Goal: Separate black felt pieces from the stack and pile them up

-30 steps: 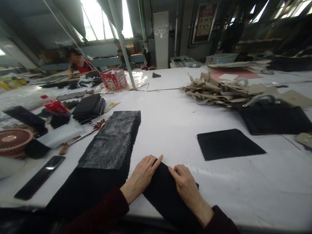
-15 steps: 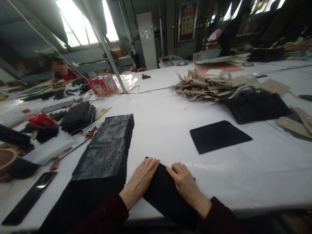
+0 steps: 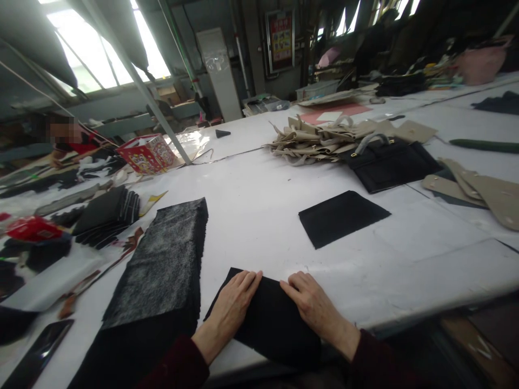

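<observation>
A dark, flat fabric panel [image 3: 279,319] lies at the table's near edge, directly in front of me. My left hand [image 3: 239,294] holds its far edge near the left corner, fingers together and bent over the edge. On the right side of that same edge, my right hand [image 3: 310,297] grips with the index finger extended and the other fingers curled. The thumbs are mostly hidden. To the left stands a tall stack of black panels [image 3: 158,265], the upper part fuzzy and greyish. Another black panel [image 3: 344,219] lies flat farther off to the right.
A black handbag piece with handle [image 3: 393,162] and a heap of beige bag parts [image 3: 312,140] lie at the back right. Scraps, a phone [image 3: 40,351] and folded dark pieces [image 3: 105,213] crowd the left. A red box [image 3: 146,154] stands by a pole; a co-worker [image 3: 73,135] sits beyond.
The view has turned right, so the surroundings shift left. More of the black panel's left corner shows beside my left hand, and both hands stay on its far edge.
</observation>
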### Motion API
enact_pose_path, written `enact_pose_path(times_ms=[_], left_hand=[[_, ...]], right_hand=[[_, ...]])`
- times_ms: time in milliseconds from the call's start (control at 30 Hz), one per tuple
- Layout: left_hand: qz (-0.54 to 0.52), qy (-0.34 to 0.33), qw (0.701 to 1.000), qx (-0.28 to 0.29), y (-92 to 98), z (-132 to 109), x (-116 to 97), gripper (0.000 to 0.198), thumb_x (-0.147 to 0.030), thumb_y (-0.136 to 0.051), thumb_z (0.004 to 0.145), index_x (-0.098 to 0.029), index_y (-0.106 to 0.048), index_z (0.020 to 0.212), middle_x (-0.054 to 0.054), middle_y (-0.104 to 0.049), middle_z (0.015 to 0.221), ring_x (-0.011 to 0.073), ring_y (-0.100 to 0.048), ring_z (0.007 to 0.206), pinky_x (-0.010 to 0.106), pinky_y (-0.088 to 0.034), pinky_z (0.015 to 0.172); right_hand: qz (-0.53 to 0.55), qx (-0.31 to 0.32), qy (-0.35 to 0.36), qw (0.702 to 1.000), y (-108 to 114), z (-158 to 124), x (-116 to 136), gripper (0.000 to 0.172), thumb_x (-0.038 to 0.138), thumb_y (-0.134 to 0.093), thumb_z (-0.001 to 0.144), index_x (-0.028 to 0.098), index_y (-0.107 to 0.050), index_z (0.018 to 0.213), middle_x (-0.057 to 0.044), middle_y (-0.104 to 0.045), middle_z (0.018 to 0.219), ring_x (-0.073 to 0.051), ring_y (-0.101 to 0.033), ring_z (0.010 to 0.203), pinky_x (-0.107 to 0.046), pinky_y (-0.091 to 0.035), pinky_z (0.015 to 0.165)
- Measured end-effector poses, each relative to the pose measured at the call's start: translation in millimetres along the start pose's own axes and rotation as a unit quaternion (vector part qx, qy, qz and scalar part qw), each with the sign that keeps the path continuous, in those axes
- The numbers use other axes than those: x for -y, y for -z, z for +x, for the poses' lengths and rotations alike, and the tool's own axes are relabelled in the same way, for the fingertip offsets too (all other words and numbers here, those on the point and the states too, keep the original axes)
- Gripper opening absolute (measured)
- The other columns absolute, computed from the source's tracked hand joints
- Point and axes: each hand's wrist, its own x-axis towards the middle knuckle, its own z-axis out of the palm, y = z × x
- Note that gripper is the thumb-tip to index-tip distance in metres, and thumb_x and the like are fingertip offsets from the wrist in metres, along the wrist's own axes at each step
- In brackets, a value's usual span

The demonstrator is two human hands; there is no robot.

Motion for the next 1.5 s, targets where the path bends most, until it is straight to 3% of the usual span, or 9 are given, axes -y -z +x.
enact_pose_path(times_ms=[233,500,833,967,1067,1167,1500], left_hand=[[0.073,-0.003,0.997,0.024,8.9,7,-14,0.084,0.004,-0.042,0.078,-0.028,-0.021,0.153,0.004,-0.054,0.103,0.0205,-0.052,0.091,0.035,-0.046,0.086],[0.1,-0.003,0.994,0.038,6.0,9,-17,0.083,0.003,-0.042,0.081,-0.024,-0.017,0.155,0.005,-0.052,0.1,0.0215,-0.05,0.089,0.037,-0.046,0.085],[0.102,-0.011,0.994,0.045,4.8,8,-19,0.083,0.003,-0.046,0.081,-0.027,-0.022,0.154,0.008,-0.055,0.11,0.0249,-0.052,0.1,0.042,-0.045,0.094],[0.097,-0.03,0.995,0.017,4.6,7,-18,0.077,0.003,-0.044,0.083,-0.027,-0.028,0.152,0.008,-0.051,0.132,0.0261,-0.048,0.117,0.045,-0.036,0.107],[0.079,-0.055,0.995,0.001,-0.7,8,-17,0.07,0.003,-0.042,0.083,-0.019,-0.034,0.149,0.006,-0.049,0.139,0.024,-0.044,0.122,0.039,-0.034,0.11],[0.065,-0.069,0.995,0.002,-5.1,10,-18,0.069,0.004,-0.043,0.083,-0.015,-0.035,0.148,0.008,-0.053,0.133,0.0218,-0.048,0.117,0.034,-0.038,0.105],[0.128,-0.059,0.99,0.016,5.9,22,-41,0.089,-0.001,-0.053,0.08,-0.03,-0.016,0.155,0.006,-0.056,0.1,0.0219,-0.052,0.088,0.037,-0.047,0.083]], right_hand=[[-0.002,0.018,-0.003,1.0,8,-10,-5,0.034,0.002,-0.048,0.09,0.013,-0.058,0.121,-0.007,-0.054,0.097,-0.022,-0.046,0.089,-0.036,-0.042,0.082],[-0.021,0.041,0.014,0.999,12,-18,-12,0.039,-0.001,-0.046,0.087,0.012,-0.057,0.122,-0.008,-0.054,0.098,-0.023,-0.047,0.092,-0.037,-0.041,0.084],[-0.078,0.047,0.04,0.995,18,-21,-12,0.029,0.006,-0.052,0.09,0.01,-0.057,0.119,-0.008,-0.055,0.096,-0.023,-0.047,0.089,-0.037,-0.039,0.08],[-0.108,0.048,0.049,0.992,21,-23,-11,0.029,0.008,-0.055,0.091,0.009,-0.056,0.12,-0.007,-0.055,0.096,-0.023,-0.047,0.088,-0.037,-0.038,0.079],[-0.125,0.052,0.053,0.989,22,-23,-9,0.029,0.009,-0.056,0.091,0.009,-0.056,0.119,-0.007,-0.054,0.095,-0.023,-0.047,0.087,-0.037,-0.038,0.078],[-0.136,0.051,0.052,0.988,25,-24,-8,0.025,0.01,-0.056,0.091,0.009,-0.057,0.116,-0.006,-0.053,0.094,-0.023,-0.046,0.086,-0.037,-0.037,0.077],[-0.14,0.041,0.031,0.989,29,-31,-9,0.023,0.01,-0.055,0.092,0.01,-0.058,0.115,-0.005,-0.053,0.091,-0.022,-0.046,0.084,-0.037,-0.036,0.077]])
